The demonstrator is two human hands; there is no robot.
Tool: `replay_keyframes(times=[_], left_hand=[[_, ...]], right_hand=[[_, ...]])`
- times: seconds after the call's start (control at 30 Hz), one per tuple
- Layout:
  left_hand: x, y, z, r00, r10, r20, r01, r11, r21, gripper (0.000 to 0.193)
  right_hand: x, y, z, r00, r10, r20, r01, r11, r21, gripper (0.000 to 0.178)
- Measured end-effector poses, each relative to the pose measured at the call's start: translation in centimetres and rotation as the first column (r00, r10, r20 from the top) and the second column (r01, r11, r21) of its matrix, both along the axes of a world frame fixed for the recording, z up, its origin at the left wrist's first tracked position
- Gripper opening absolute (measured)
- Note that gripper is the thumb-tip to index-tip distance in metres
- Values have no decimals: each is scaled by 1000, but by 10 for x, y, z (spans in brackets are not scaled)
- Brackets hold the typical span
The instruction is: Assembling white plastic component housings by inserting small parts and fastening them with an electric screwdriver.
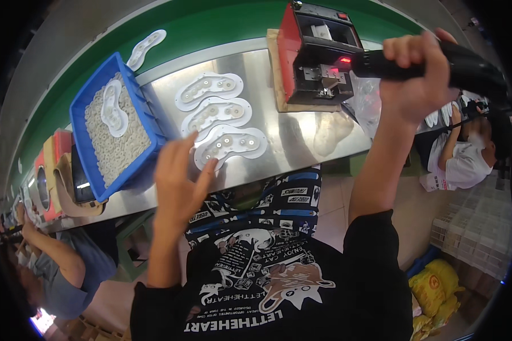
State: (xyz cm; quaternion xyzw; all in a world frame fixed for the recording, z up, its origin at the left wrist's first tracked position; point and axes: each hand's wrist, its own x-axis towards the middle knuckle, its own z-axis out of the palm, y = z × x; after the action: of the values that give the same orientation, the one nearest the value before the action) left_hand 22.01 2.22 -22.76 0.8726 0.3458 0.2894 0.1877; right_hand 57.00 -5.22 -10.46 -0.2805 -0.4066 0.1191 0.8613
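My right hand [418, 79] is wrapped round a thick black electric screwdriver [372, 64], held at the upper right. Its front end points left, beside the red-and-black screw feeder [289, 62] with a lit red display. Three white curved plastic panels with small round fittings lie in a row on the metal bench. Fingers apart, my left hand [176, 179] is at the nearest panel [233, 149], its thumb and fingertips by that panel's left edge. Whether they touch it I cannot tell. Behind it lie the middle panel [219, 113] and the far panel [209, 90].
A blue bin [85, 156] of small pale rings, with a white panel [114, 108] on top, stands left. Another panel [146, 49] lies on the green surface behind. A clear plastic bag [365, 102] sits right of the feeder. Other people work at both sides.
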Motion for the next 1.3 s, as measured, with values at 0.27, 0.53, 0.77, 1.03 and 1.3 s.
replay_keyframes(times=[0.27,0.53,0.77,1.03,1.3], left_hand=[[40,253,65,933,-2,-361,36,995,89,51],[51,400,-11,356,60,-932,-106,994,24,52],[73,398,-32,576,80,-813,106,979,171,41],[99,326,-24,846,107,-522,-51,991,121,24],[31,129,92,975,73,-208,-10,957,289,30]], right_hand=[[-9,16,-46,964,-162,213,207,955,-213,27],[-20,11,-56,961,-110,253,189,930,-316,22],[-46,-9,-56,995,-11,98,35,968,-250,35],[-98,-4,-47,981,164,109,-130,955,-268,38],[-150,7,-57,933,336,126,-271,890,-367,38]])
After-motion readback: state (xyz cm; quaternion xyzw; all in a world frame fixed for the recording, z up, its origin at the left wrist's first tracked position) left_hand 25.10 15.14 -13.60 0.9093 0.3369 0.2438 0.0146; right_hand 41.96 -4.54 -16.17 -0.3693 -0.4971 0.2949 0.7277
